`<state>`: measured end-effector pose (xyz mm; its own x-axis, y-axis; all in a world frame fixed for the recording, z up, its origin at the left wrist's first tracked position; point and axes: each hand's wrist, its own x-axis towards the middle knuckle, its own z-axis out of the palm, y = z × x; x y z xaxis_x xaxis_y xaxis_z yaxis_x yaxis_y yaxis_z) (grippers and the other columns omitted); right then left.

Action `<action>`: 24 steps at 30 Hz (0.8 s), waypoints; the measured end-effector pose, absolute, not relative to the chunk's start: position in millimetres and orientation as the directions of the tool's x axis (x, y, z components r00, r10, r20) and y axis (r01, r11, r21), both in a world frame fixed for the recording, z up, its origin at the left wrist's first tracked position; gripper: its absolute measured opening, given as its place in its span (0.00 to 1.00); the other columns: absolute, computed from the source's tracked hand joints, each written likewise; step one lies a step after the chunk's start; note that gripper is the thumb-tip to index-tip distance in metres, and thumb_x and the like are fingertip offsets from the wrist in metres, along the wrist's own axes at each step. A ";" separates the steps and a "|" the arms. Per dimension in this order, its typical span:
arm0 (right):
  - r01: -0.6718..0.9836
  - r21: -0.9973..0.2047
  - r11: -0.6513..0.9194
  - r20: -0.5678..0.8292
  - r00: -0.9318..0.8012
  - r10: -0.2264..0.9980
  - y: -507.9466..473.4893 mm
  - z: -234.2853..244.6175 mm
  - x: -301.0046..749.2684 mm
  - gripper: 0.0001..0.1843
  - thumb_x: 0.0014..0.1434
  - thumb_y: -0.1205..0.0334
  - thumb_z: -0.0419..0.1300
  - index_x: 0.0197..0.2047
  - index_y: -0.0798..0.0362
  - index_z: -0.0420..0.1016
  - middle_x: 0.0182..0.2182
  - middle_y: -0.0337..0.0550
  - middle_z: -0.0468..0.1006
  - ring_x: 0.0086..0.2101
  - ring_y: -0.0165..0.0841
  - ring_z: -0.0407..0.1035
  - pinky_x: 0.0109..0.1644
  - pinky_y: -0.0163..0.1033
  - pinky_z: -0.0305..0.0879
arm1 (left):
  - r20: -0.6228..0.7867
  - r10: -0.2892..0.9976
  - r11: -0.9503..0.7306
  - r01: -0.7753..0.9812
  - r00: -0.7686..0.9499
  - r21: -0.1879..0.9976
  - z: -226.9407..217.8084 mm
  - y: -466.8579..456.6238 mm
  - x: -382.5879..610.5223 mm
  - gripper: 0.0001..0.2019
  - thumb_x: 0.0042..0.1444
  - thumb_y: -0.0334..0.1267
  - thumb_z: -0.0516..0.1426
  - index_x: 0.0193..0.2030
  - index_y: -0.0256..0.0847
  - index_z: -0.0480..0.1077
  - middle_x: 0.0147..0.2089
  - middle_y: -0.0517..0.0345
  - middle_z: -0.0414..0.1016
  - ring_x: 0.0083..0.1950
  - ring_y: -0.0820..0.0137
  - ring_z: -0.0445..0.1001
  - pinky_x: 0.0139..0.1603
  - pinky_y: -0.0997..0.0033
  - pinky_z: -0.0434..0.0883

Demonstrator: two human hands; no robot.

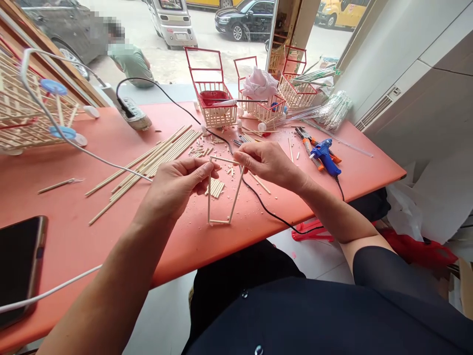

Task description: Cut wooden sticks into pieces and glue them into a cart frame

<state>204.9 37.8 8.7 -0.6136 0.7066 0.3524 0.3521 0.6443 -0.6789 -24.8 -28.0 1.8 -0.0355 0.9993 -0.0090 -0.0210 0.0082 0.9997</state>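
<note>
Between my hands is a small four-sided frame of thin wooden sticks (209, 202), its narrow end toward me. My left hand (181, 180) pinches its far left corner, thumb on top. At the far right corner, the fingers of my right hand (264, 162) are closed on the same frame. Just beyond and below it lie short cut stick pieces (216, 188) and crumbs. Long wooden sticks (148, 165) are spread left of my left hand. A blue glue gun (325, 157) rests right of my right hand, beside orange-handled pliers (305, 140).
Small stick-built carts (218, 111) with red handles stand along the table's back edge. A larger stick structure (25, 108) is at the left. A phone (18, 266) lies at the front left. A black cable (258, 197) crosses the pink table (177, 246); a white cable (84, 153) runs at left.
</note>
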 end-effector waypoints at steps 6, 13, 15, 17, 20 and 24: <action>0.335 -0.715 0.613 0.335 -0.605 0.722 45.6 14.1 204.8 0.33 0.76 0.32 0.63 0.36 0.55 0.80 0.26 0.37 0.71 0.32 0.29 0.63 0.36 0.38 0.54 | 0.004 0.998 -0.007 -0.060 -0.055 0.998 -5.3 -24.1 -25.0 0.15 0.45 0.47 0.76 0.31 0.38 0.85 0.31 0.52 0.83 0.24 0.76 0.66 0.25 0.73 0.64; 0.358 -0.733 0.578 0.310 -0.581 0.753 50.0 16.6 196.0 0.31 0.77 0.35 0.62 0.37 0.56 0.81 0.28 0.39 0.73 0.33 0.29 0.63 0.37 0.39 0.55 | 0.001 0.994 -0.010 -0.080 -0.105 0.997 -7.5 -19.9 -26.7 0.12 0.46 0.44 0.75 0.30 0.38 0.84 0.30 0.53 0.81 0.24 0.76 0.66 0.24 0.73 0.63; 0.339 -0.753 0.564 0.310 -0.574 0.758 52.9 16.0 193.2 0.30 0.77 0.36 0.62 0.38 0.56 0.81 0.31 0.41 0.77 0.33 0.30 0.65 0.38 0.40 0.57 | -0.002 0.992 -0.010 -0.101 -0.124 0.995 -6.0 -20.0 -26.6 0.12 0.46 0.43 0.75 0.31 0.38 0.84 0.30 0.53 0.82 0.24 0.77 0.65 0.24 0.74 0.62; 0.324 -0.765 0.557 0.319 -0.561 0.764 56.3 14.9 190.7 0.30 0.76 0.35 0.63 0.37 0.56 0.80 0.31 0.42 0.77 0.34 0.30 0.65 0.39 0.40 0.58 | -0.007 0.991 -0.010 -0.120 -0.136 0.993 -4.9 -20.3 -26.4 0.12 0.45 0.43 0.75 0.32 0.38 0.85 0.30 0.53 0.81 0.24 0.77 0.66 0.24 0.74 0.62; 0.288 -0.781 0.554 0.341 -0.545 0.766 61.2 13.1 187.8 0.30 0.73 0.35 0.66 0.36 0.55 0.79 0.30 0.40 0.75 0.33 0.29 0.63 0.38 0.40 0.58 | -0.013 0.991 -0.005 -0.130 -0.136 0.991 -3.9 -20.8 -25.9 0.13 0.45 0.44 0.75 0.32 0.37 0.84 0.30 0.53 0.81 0.24 0.76 0.66 0.24 0.74 0.63; 0.240 -0.821 0.517 0.335 -0.530 0.779 64.4 9.8 186.0 0.30 0.70 0.33 0.69 0.37 0.55 0.78 0.30 0.39 0.74 0.33 0.28 0.62 0.35 0.40 0.56 | -0.022 0.989 0.002 -0.136 -0.144 0.991 -2.2 -21.9 -25.1 0.14 0.45 0.44 0.75 0.33 0.37 0.85 0.30 0.54 0.81 0.24 0.76 0.67 0.25 0.74 0.63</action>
